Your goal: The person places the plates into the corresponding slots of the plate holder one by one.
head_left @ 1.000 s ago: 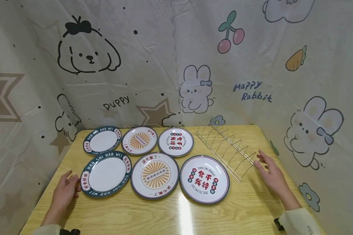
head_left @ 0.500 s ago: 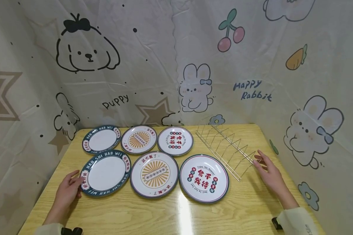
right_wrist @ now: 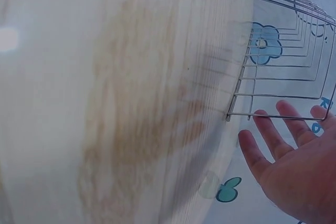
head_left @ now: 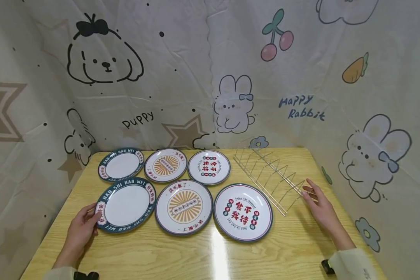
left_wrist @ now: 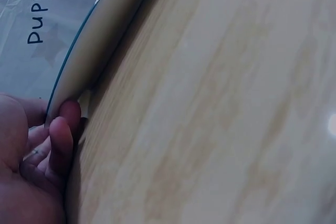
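Observation:
My left hand pinches the left rim of a white oval plate with a green lettered border. In the head view its thumb lies on the rim; in the left wrist view, fingers curl beneath the plate's pale underside, tilted off the table. At the right, my right hand is at the near end of a wire plate rack. In the right wrist view its fingers are spread and fairly straight behind the end wire of the rack; the thumb is out of frame.
Beside the held plate lie a round sunburst plate and a round plate with red characters. Behind them is a row of smaller matching plates: oval, sunburst and red-character. A printed cloth surrounds the wooden table.
My left hand has moved right from beside the oval plate onto its rim and taken hold of it. The right hand stays at the rack's end.

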### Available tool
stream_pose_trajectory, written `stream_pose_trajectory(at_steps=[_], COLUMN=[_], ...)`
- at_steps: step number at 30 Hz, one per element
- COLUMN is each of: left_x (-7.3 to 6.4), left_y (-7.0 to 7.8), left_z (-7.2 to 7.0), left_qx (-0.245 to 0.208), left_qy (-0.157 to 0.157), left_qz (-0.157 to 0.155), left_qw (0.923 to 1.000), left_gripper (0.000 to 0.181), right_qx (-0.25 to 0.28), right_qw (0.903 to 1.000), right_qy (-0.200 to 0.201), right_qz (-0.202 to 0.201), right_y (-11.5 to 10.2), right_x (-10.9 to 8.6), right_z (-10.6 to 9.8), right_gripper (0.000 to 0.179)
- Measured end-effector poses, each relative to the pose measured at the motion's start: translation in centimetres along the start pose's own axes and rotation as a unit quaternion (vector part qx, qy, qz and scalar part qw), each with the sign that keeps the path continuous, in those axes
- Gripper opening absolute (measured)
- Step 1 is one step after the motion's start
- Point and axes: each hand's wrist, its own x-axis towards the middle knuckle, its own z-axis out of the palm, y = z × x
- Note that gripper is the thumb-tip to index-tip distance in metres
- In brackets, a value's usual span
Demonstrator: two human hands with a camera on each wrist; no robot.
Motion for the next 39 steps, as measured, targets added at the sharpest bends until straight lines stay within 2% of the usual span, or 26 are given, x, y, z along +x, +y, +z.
stream_pose_trajectory(at_steps=[4,11,21,27,35,39], left_x=[0.0,-0.1,-0.4,-0.2,0.0,0.1], left_y=[-0.1,-0.3,-0.1,-0.1,0.3,0.8], left_z=[-0.1,-0.1,-0.1,0.0,-0.3,-0.5], left_qx=[0.0,0.001,0.002,0.0,0.007,-0.006], left_qy=[0.002,-0.001,-0.005,-0.009,-0.017,-0.023], left_qz=[0.014,0.014,0.014,0.015,0.01,-0.006], left_qw=[0.9999,0.9999,0.9999,0.9998,0.9998,0.9997], left_gripper=[0.058,0.058,0.059,0.059,0.058,0.059], right_qx=[0.006,0.018,0.011,0.014,0.017,0.021], right_qw=[1.0,0.9998,0.9998,0.9999,0.9998,0.9997], right_qy=[-0.002,-0.007,0.004,0.003,-0.003,-0.006], right_qz=[0.003,0.007,-0.014,-0.002,0.005,0.009], right_y=[-0.2,-0.1,-0.2,-0.1,-0.1,-0.1], right_x=[0.0,-0.1,-0.2,-0.2,-0.2,-0.1], right_z=[0.1,0.2,0.3,0.2,0.2,0.2], right_gripper=[0.064,0.064,0.061,0.063,0.063,0.063])
